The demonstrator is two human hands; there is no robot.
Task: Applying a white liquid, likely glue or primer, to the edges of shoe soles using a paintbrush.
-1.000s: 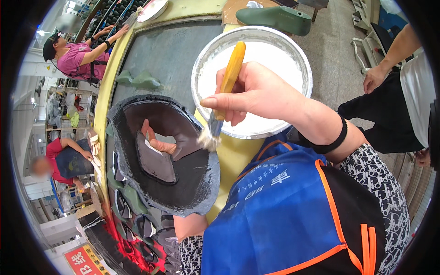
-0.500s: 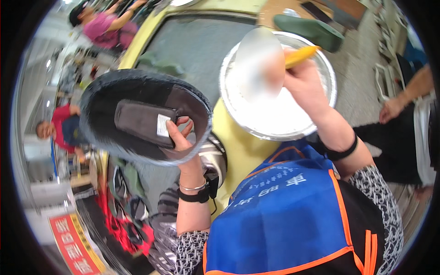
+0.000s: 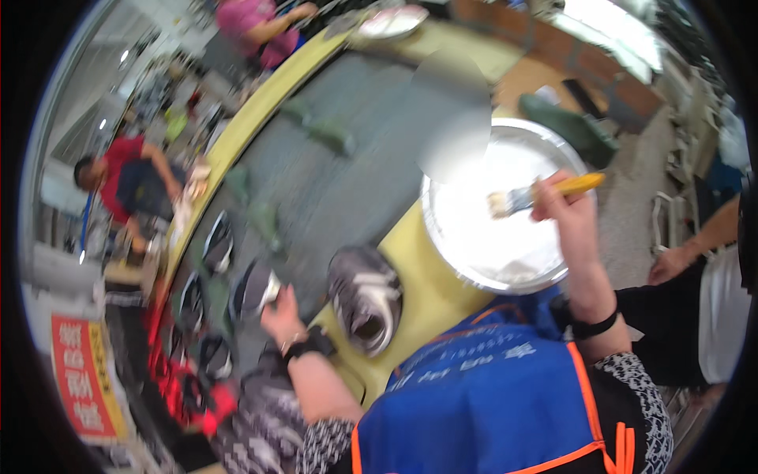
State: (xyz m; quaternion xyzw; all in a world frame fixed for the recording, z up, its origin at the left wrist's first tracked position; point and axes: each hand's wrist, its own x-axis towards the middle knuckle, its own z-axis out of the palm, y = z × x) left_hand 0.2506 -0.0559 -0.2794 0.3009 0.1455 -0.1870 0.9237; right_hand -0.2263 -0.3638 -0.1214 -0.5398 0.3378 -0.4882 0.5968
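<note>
My left hand (image 3: 286, 318) reaches over the grey belt and has its fingers closed on the near end of a dark shoe (image 3: 253, 289) with a white edge; blur softens the grip. My right hand (image 3: 562, 207) holds a paintbrush (image 3: 580, 186) by its yellow handle, its pale bristles pointing left over a round silver-rimmed basin (image 3: 436, 237) of white material. Between my hands, a grey sports shoe (image 3: 365, 288) with white stripes rests on the yellow table edge. Several other dark shoes (image 3: 219, 243) lie left of my left hand.
Green foot-shaped pieces (image 3: 264, 225) lie on the belt (image 3: 371, 118), and a larger one (image 3: 568, 126) sits beyond the basin. A yellow frame (image 3: 237, 118) borders the belt. One co-worker (image 3: 134, 178) stands across at left, another (image 3: 260, 35) farther back; a person's hand (image 3: 669, 265) is at right.
The dark piece held up close in my left hand is gone from there; that hand is now lower, at a shoe on the belt. The brush has turned to show its bristles. The view has shifted.
</note>
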